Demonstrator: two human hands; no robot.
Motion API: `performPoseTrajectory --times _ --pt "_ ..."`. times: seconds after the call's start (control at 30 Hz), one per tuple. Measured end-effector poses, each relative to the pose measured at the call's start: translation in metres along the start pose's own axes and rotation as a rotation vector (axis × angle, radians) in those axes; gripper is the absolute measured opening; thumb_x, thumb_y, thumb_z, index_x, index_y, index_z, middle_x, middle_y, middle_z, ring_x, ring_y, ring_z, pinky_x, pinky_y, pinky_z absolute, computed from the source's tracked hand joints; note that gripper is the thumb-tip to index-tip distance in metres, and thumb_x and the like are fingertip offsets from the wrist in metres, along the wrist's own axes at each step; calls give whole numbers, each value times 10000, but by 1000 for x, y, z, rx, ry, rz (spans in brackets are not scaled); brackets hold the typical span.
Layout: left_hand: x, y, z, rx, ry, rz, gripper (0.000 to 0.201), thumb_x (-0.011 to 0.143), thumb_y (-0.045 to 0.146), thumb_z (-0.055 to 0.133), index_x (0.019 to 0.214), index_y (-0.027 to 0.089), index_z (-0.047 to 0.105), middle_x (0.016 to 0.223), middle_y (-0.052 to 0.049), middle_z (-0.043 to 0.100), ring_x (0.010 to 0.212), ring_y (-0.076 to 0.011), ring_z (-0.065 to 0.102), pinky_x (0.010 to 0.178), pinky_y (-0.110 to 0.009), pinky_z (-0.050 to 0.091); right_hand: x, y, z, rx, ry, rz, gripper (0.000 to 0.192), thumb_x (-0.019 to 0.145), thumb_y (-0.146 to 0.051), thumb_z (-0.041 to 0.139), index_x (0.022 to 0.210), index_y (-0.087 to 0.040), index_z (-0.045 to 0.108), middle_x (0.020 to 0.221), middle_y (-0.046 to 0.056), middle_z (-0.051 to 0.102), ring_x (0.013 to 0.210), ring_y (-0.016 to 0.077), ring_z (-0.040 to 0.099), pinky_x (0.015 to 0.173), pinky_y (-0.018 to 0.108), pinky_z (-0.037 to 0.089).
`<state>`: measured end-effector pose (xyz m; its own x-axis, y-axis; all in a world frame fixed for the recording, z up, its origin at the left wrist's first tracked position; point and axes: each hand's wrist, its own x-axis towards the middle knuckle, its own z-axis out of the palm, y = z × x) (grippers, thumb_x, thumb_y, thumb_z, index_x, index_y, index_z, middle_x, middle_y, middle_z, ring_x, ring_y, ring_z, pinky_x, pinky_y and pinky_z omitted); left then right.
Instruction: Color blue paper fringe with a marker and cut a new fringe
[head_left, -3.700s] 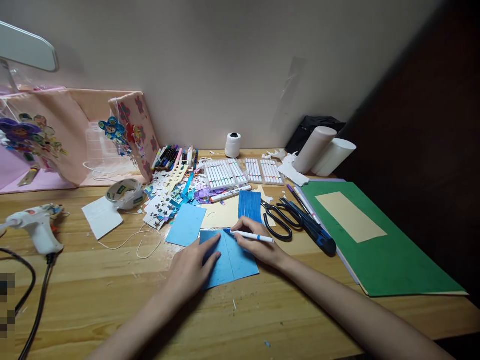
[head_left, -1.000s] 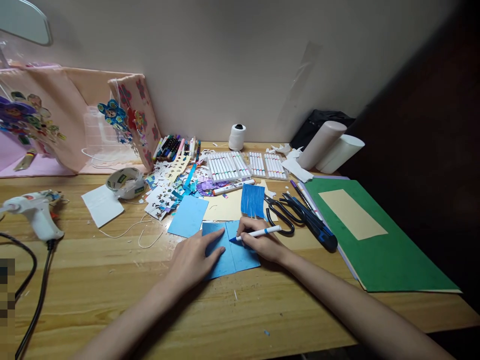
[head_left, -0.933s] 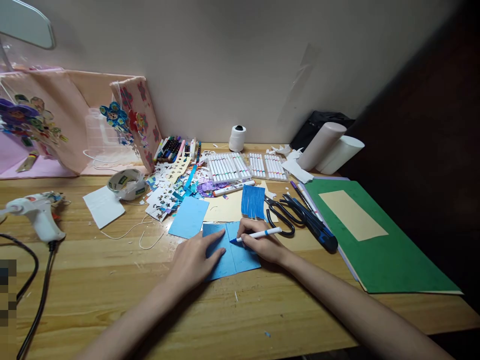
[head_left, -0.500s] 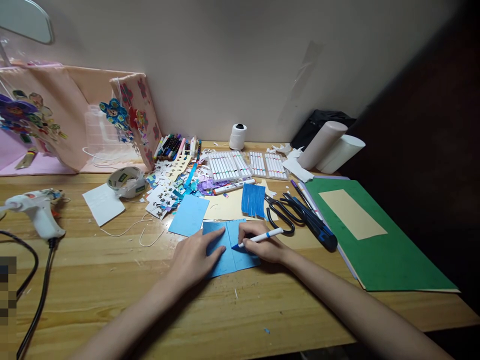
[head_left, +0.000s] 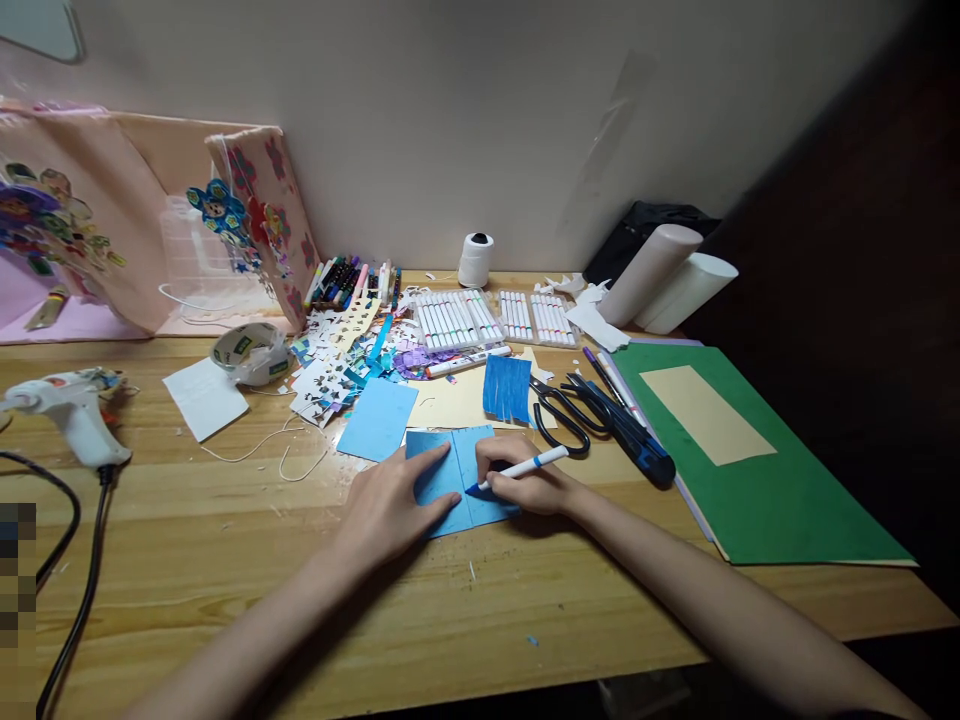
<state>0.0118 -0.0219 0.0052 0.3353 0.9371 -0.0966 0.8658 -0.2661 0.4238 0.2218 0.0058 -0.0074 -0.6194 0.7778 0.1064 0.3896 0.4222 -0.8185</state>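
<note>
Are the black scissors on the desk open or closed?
Open. The scissors lie flat right of the right hand, handle loops apart, blades spread.

You had open wood along the bottom of the frame, between the glue gun (head_left: 71,415) with its cord at lower left and the green folder (head_left: 757,480) at right. Above your hands, the scissors (head_left: 562,420) and a dark blue cutter (head_left: 637,450) blocked the centre right, paper scraps (head_left: 337,375) and marker trays (head_left: 487,320) filled the upper centre, and the tape roll (head_left: 247,352) sat upper left
</note>
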Motion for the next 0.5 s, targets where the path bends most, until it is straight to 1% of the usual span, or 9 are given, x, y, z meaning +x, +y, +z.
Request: performPoseTrajectory --times 0.23,0.4,0.5 --pt "0 2 -1 -13 -15 -13 541 779 530 556 1282 337 513 945 -77 639 888 -294 617 767 -436 486 -2 -2 -1 56 -93 -46 108 656 -158 446 556 -195 464 562 -12 522 548 141 452 554 247 331" --pt "-1 3 -1 -19 -4 -10 534 778 524 559 1277 339 516 995 -65 641 905 -290 618 775 -425 483 -1 -5 -1 81 -127 -81 118 652 -168 441 539 -197 451 541 -9 515 530 141 447 536 246 329" --pt "-1 3 0 -30 -7 -14 537 775 529 562 1275 340 517 1003 -62 642 912 -291 618 773 -418 484 -1 -4 0 88 -152 -95 144 680 -182 453 537 -194 455 539 -9 518 531 138 453 529 241 338"
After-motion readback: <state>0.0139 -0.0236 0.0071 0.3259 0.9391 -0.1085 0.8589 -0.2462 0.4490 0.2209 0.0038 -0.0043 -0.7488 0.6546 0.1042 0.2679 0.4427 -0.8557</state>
